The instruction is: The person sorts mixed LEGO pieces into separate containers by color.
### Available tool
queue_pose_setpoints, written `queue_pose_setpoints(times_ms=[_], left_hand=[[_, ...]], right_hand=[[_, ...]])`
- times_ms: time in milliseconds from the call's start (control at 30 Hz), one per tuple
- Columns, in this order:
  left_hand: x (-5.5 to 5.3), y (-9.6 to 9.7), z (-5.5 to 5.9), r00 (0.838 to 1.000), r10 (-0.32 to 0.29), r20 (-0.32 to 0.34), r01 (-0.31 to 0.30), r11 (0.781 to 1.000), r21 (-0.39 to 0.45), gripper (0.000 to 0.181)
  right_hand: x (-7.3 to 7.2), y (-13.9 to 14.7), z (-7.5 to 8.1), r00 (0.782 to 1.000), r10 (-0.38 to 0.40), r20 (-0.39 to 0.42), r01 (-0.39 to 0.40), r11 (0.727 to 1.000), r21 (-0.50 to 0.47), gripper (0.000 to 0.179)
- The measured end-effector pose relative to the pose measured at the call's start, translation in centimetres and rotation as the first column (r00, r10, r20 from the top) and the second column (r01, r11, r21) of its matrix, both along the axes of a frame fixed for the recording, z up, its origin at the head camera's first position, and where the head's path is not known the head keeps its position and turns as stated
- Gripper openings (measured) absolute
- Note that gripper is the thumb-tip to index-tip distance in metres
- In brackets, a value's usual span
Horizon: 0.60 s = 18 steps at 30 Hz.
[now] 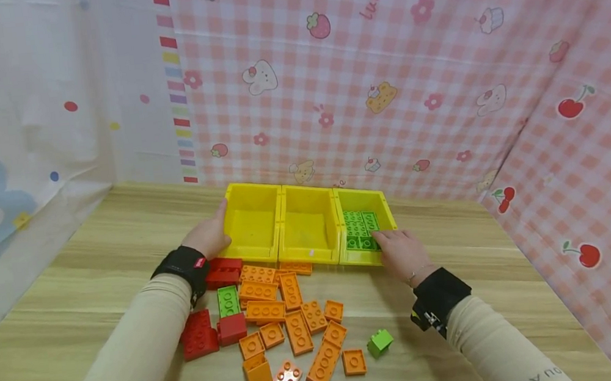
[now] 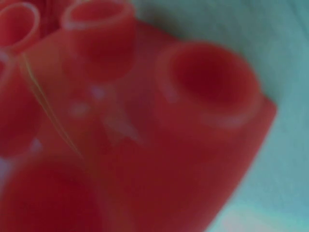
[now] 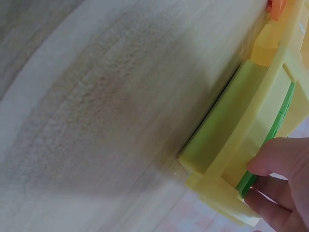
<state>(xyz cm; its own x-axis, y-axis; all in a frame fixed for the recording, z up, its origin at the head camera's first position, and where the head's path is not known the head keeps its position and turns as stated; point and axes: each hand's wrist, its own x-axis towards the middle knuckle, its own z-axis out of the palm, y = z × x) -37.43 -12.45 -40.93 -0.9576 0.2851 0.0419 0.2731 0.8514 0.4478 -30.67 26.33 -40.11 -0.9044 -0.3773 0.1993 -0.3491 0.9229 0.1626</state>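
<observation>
Against the outer side of the left yellow bin [image 1: 257, 259], my left hand [image 1: 207, 237] rests with its index finger straight along the wall and thumb near the front corner. The hand is out of the left wrist view, where a blurred red brick [image 2: 159, 169] fills the frame. My right hand [image 1: 404, 253] reaches over the front right corner of the right yellow bin [image 1: 364, 258]. Several green bricks [image 1: 361, 223] lie packed in that bin. In the right wrist view, thumb and fingers pinch the end of a green brick [image 3: 277, 123] at the rim.
The middle yellow bin [image 1: 309, 233] joins the two others in a row before the checked cloth wall [image 1: 295, 81]. Orange bricks [image 1: 297, 332], red bricks [image 1: 198, 336] and a loose green brick [image 1: 380, 343] are scattered in front on the wooden table [image 1: 487, 296].
</observation>
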Motion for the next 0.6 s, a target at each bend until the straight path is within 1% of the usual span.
queue_pose_setpoints(times_ms=[200, 333, 467, 600], left_hand=[[0.1, 0.0, 0.2, 1.000, -0.005, -0.001, 0.005, 1.000, 0.001, 0.084], [-0.1, 0.0, 0.1, 1.000, -0.007, -0.006, 0.007, 1.000, 0.008, 0.084], [-0.3, -0.1, -0.2, 1.000, -0.003, -0.006, 0.003, 1.000, 0.015, 0.083], [-0.5, -0.2, -0.4, 1.000, -0.004, -0.006, 0.004, 1.000, 0.012, 0.084]], right_hand=[[0.2, 0.4, -0.1, 0.998, 0.049, -0.035, -0.050, 0.998, -0.028, 0.042], [0.5, 0.7, -0.1, 0.996, 0.078, -0.053, -0.081, 0.995, -0.060, 0.041], [1.2, 1.0, 0.1, 0.993, 0.103, -0.056, -0.108, 0.990, -0.089, 0.041], [2.2, 1.4, 0.1, 0.990, 0.132, -0.058, -0.138, 0.985, -0.105, 0.044]])
